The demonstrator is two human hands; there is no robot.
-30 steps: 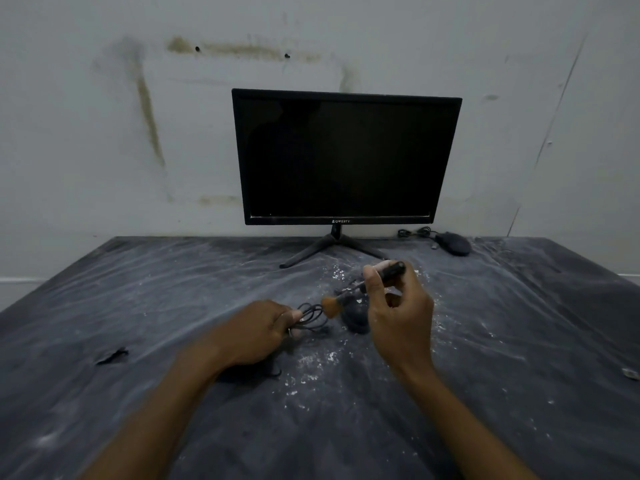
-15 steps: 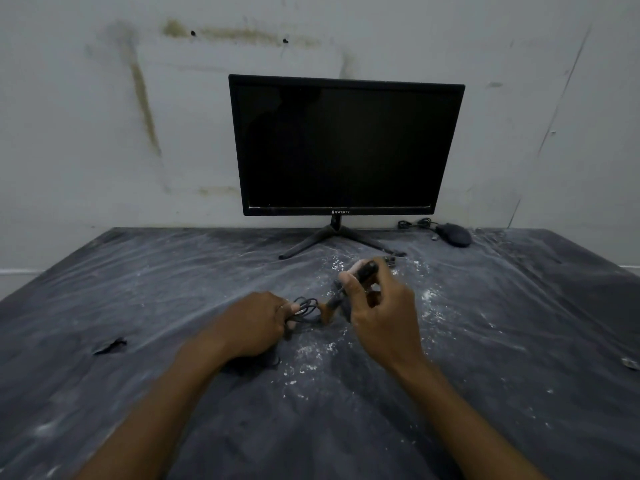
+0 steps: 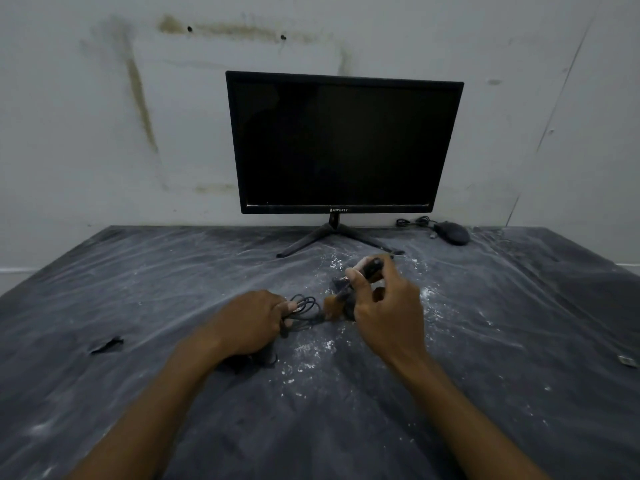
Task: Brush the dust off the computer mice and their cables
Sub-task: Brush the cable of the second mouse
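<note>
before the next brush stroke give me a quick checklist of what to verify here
1. Brush gripped: ok, the right hand holds its dark handle, bristles pointing down-left.
2. Cable steadied: ok, the left hand is closed on the coiled loops.
3. Bristles on the cable: cannot tell, the tip is beside the loops but contact is blurred.
4. Mouse under the right hand in view: not ok, it is mostly hidden by the hand.
5. Second mouse waiting: ok, it lies by the monitor stand with its cable, untouched.
6. White dust on the table cover: not ok, specks lie around the hands.
</note>
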